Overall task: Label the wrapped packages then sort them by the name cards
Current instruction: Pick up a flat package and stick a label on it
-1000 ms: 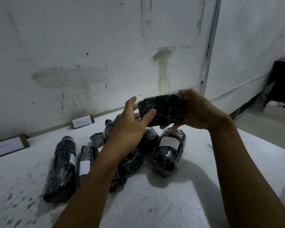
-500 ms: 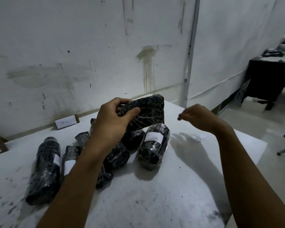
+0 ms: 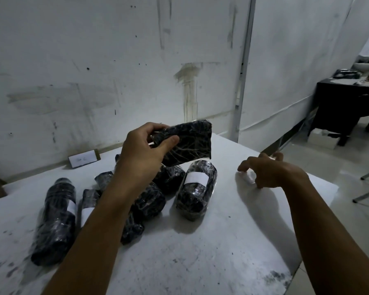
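We start with the white table, which carries everything, its right edge close beside our right hand; on it lies the heap of wrapped packages, several overlapping one another, and the risk there, as we judge it, is that setting anything down carelessly among them mixes labelled with unlabelled; the labelled package at the heap's right lies with its long axis running from near us toward the wall, its white strip facing up; a longer package at the left lies much the same way.

Next, the held package: our left hand grips it by its left end, thumb on the near face and fingers curled over the top, well above the heap; its long axis runs left to right, rising a little toward the right, with a broad dark face turned to us and no label visible on that face; held by one end only, in slick film, it could slip or droop, we think, and drop onto the heap.

Our right hand hovers low over the table to the right, fingers loosely curled and spread, fingertips at or just above a small pale thing that may be a label; we cannot tell whether it is touched; so near the edge, a clumsy pick could push it off.

Smallest, the name card leans at the wall; its writing is too faint to read, so mis-sorting is possible.
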Available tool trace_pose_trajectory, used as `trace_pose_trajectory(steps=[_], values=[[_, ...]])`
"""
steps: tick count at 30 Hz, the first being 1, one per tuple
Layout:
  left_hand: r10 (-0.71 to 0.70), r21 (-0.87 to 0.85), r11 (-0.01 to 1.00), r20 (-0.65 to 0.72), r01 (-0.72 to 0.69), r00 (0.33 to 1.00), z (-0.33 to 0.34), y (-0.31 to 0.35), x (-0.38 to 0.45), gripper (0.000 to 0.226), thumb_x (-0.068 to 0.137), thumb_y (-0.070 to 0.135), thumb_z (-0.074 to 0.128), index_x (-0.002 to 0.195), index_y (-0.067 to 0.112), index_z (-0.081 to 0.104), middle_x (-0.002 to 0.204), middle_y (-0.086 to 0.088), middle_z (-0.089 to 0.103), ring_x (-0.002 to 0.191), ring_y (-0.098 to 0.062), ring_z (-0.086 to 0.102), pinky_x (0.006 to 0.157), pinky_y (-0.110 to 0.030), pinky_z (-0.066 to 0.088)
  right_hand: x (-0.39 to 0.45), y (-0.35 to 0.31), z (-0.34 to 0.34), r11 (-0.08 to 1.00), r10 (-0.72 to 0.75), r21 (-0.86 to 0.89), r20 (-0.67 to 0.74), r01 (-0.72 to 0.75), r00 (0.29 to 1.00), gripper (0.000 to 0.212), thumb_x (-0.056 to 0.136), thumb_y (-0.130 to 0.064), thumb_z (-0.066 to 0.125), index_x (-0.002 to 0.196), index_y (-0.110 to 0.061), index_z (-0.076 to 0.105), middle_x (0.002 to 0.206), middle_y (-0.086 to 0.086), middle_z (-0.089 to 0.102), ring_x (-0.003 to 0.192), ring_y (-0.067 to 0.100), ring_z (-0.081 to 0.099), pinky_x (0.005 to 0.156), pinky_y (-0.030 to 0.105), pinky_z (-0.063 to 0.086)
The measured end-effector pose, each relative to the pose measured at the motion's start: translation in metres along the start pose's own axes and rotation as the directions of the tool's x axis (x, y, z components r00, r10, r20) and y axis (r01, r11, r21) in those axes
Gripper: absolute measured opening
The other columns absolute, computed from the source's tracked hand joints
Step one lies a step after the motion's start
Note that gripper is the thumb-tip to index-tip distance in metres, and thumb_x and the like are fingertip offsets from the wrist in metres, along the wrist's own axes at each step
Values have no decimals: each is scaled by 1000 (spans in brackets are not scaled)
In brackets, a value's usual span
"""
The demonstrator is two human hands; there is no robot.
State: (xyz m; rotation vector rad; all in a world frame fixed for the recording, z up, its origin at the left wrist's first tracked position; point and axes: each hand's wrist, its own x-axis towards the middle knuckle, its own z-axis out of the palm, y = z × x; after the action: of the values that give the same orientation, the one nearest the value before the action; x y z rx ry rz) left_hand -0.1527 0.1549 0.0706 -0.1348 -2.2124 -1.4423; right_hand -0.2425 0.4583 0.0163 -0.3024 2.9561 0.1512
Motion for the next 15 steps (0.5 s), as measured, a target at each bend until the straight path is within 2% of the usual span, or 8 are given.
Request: trace_pose_trajectory(steps=[2,5,8,11,13,15], values=[[3,1,1000,-5,-3,1000,-1,1,0,27,87,34,78,112,30,71,101,19,70,90,10,64,74,-11,52,4,2,-1,1000,1,15,-3,-1,1000,65,87,-9,65,142,-38,48,131,-20,55,133,15,33,114,52,11],[2,-16,1000,-8,-2,1000,-1,2,0,27,87,34,78,113,29,71,102,18,70,92,7,64,77,-15,54,7,4,-4,1000,4,-2,-7,-4,1000,59,86,-22,75,136,-42,52,116,-24,60,126,13,36,109,49,15],[7,-39,999,-13,-7,1000,-1,1,-1,25,87,34,78,110,31,71,102,15,72,92,2,67,81,-23,57,8,5,-3,1000,11,-16,-29,-12,1000,46,87,-35,74,129,-43,57,109,-22,60,124,13,36,108,50,15],[6,-40,999,-13,-7,1000,-1,2,-1,23,86,34,79,108,33,71,100,16,71,93,0,68,83,-27,59,9,4,-2,999,6,-41,-68,-8,998,36,88,-40,72,123,-42,63,106,-19,54,124,15,35,109,52,14],[7,-32,999,-7,-7,1000,-1,2,0,22,86,35,78,107,33,71,100,16,71,91,4,67,82,-28,58,8,2,-3,998,9,-57,-113,-16,994,32,90,-41,70,121,-42,64,106,-18,51,127,16,36,110,53,14],[14,-18,1000,4,-14,1000,-1,2,-1,21,87,36,78,106,35,70,100,19,70,88,14,63,79,-23,56,7,0,-3,997,10,-71,-163,-22,987,32,91,-42,68,123,-43,62,113,-17,52,129,16,35,111,54,15]])
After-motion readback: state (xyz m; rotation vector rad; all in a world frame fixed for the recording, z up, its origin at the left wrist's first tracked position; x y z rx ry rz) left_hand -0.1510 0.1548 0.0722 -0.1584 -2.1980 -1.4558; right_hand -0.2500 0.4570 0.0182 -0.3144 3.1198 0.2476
